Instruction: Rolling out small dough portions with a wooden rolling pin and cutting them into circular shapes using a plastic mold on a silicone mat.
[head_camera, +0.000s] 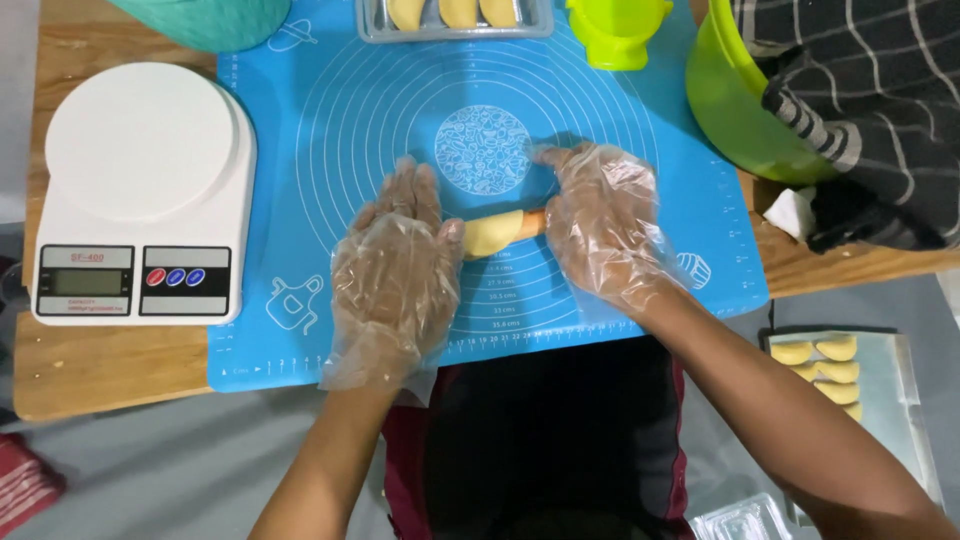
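Both my hands wear clear plastic gloves and lie flat on a blue silicone baking mat (300, 340). Between them a rolling pin (531, 221) runs across the mat over a pale yellow piece of dough (492, 233). My left hand (398, 270) presses flat on the pin's left end, fingers spread. My right hand (597, 222) presses flat on the right end. Most of the pin is hidden under the palms.
A white kitchen scale (140, 190) sits left on the wooden table (100, 370). A metal tray of shaped dough (455, 18), a green press (617, 32), a green bowl (735, 105) under a striped cloth (860, 110), and a lower tray of dumplings (830, 370) surround the mat.
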